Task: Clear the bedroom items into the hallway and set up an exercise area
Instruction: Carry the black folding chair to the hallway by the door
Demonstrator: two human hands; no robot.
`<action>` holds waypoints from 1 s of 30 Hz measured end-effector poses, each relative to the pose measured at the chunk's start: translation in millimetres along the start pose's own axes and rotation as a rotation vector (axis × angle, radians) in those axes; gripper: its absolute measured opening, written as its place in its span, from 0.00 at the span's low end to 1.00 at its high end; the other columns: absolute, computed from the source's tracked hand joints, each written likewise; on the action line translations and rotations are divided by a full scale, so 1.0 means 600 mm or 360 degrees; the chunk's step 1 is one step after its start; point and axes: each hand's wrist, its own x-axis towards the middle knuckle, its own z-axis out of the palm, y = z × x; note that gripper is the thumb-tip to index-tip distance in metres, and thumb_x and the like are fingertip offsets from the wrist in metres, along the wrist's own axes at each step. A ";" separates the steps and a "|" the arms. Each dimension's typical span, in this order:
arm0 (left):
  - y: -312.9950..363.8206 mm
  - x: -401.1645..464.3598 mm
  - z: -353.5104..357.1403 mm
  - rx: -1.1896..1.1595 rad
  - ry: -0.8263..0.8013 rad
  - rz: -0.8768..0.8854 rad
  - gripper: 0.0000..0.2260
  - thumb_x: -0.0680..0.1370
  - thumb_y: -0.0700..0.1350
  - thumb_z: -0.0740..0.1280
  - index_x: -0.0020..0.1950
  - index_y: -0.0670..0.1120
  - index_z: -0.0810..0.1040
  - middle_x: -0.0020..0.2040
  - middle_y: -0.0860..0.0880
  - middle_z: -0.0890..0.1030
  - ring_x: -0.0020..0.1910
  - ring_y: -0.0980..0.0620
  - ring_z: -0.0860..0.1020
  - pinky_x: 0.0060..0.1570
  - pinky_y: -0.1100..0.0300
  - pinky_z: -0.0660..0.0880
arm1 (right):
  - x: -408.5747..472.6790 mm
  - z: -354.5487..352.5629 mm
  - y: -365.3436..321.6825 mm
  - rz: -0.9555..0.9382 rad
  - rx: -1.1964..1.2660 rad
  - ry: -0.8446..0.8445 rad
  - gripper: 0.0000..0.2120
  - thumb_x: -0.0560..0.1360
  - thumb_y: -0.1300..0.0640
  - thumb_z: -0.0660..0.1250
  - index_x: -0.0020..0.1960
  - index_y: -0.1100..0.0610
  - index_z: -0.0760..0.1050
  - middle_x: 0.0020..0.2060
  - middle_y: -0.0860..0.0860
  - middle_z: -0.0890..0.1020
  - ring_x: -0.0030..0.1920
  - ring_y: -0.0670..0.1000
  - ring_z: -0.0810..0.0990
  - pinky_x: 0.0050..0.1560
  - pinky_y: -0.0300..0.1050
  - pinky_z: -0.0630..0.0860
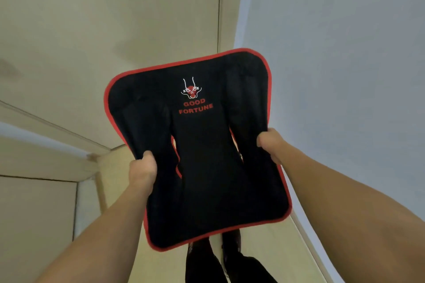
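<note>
Fingers of both hands pinching soft black cushion, red-piped edges, rounded corners

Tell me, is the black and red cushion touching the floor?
Apart. The head view shows both hands, left hand and right hand, gripping the black and red cushion in the air, with the tiled floor far below it.

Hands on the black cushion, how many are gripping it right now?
2. The left hand grips the black cushion's left edge; the right hand grips its right edge. Fingers behind it are hidden.
</note>
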 end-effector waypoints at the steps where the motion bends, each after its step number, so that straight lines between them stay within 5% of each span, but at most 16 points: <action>1: 0.002 0.032 0.026 -0.0009 -0.0006 -0.0023 0.29 0.76 0.57 0.58 0.68 0.38 0.71 0.61 0.40 0.78 0.53 0.38 0.76 0.58 0.46 0.74 | 0.035 0.015 -0.003 0.0003 -0.0006 0.0013 0.27 0.69 0.66 0.58 0.68 0.64 0.67 0.60 0.62 0.74 0.56 0.65 0.76 0.59 0.60 0.76; 15: -0.011 0.254 0.258 -0.0025 -0.0088 -0.0250 0.28 0.76 0.56 0.60 0.70 0.40 0.67 0.62 0.40 0.77 0.57 0.36 0.75 0.62 0.43 0.72 | 0.352 0.104 0.022 0.0151 -0.0067 0.0042 0.36 0.66 0.63 0.59 0.74 0.59 0.60 0.67 0.59 0.69 0.64 0.63 0.70 0.65 0.60 0.71; 19: -0.008 0.266 0.280 0.0057 -0.0044 -0.0201 0.28 0.76 0.56 0.60 0.70 0.40 0.66 0.59 0.40 0.77 0.54 0.38 0.76 0.56 0.46 0.74 | 0.372 0.094 0.030 0.0175 -0.0050 0.0062 0.35 0.71 0.64 0.60 0.77 0.59 0.55 0.71 0.58 0.65 0.68 0.63 0.67 0.68 0.61 0.68; 24: 0.017 0.246 0.276 0.0192 -0.0069 -0.0315 0.34 0.70 0.57 0.57 0.73 0.41 0.66 0.64 0.39 0.75 0.58 0.35 0.75 0.61 0.41 0.73 | 0.331 0.059 0.043 0.0136 -0.0038 0.0069 0.34 0.74 0.63 0.58 0.78 0.58 0.52 0.74 0.59 0.63 0.70 0.62 0.66 0.70 0.61 0.66; 27: 0.064 0.168 0.257 0.0416 -0.0234 -0.0141 0.32 0.74 0.56 0.56 0.74 0.41 0.64 0.67 0.40 0.73 0.61 0.36 0.73 0.63 0.46 0.70 | 0.235 0.029 0.017 0.0102 -0.0121 0.0019 0.28 0.78 0.60 0.59 0.76 0.62 0.57 0.72 0.60 0.67 0.69 0.62 0.68 0.70 0.59 0.66; 30: 0.109 0.054 0.225 0.0852 -0.0443 0.0364 0.25 0.79 0.53 0.57 0.73 0.41 0.64 0.67 0.40 0.72 0.62 0.38 0.73 0.62 0.50 0.70 | 0.112 -0.008 0.001 0.0030 -0.0198 -0.0049 0.22 0.78 0.60 0.60 0.71 0.64 0.65 0.66 0.62 0.72 0.62 0.62 0.74 0.64 0.53 0.72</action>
